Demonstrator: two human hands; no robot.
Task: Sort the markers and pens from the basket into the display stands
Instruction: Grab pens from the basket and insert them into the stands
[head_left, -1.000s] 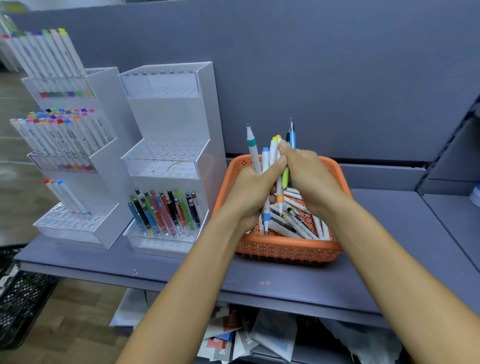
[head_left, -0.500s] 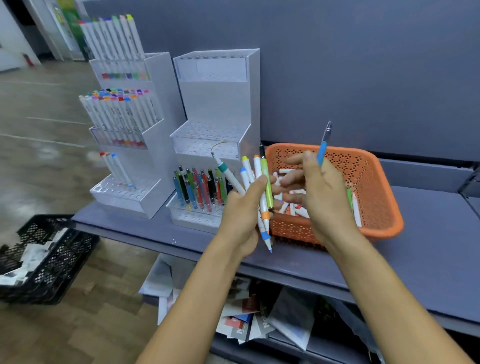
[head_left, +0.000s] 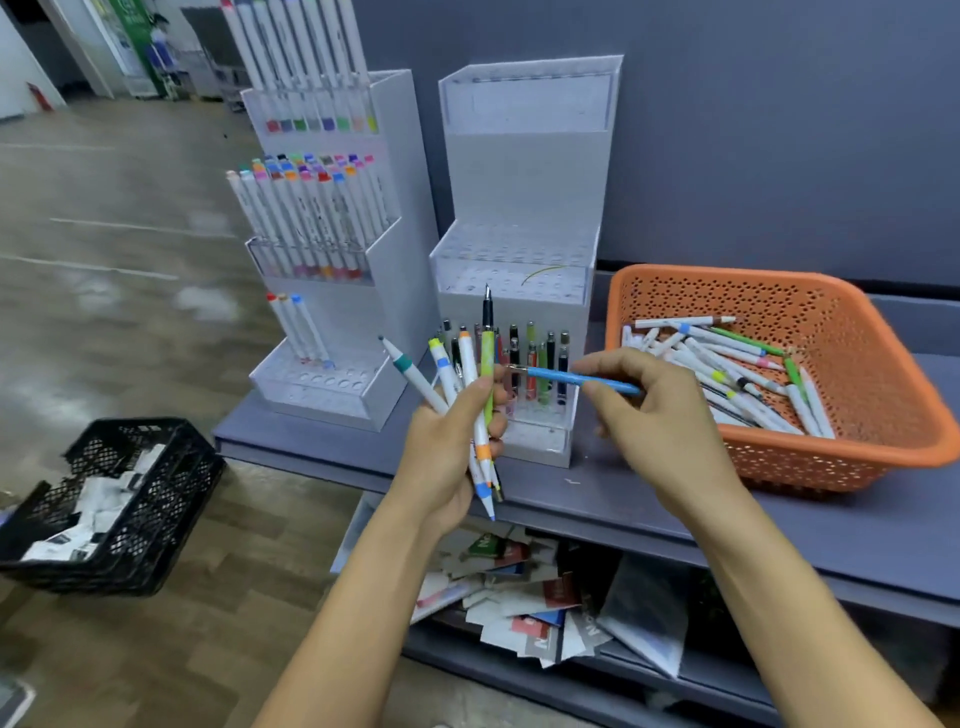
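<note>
Right hand (head_left: 660, 415) pinches a slim blue pen (head_left: 576, 376) in its fingers, long axis level, just before the bottom row of the white tiered plastic stand (head_left: 519, 182); left hand (head_left: 447, 447), beside it, grips a bundle of white-barrelled markers (head_left: 470, 364) upright.

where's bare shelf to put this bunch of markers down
The shelf is bare along its front edge, before the orange basket and on toward the right. The right stand's middle tier and the left stand's bottom holes right of its three markers are open. Crowded: the basket's inside and the right stand's bottom row of pens.
</note>
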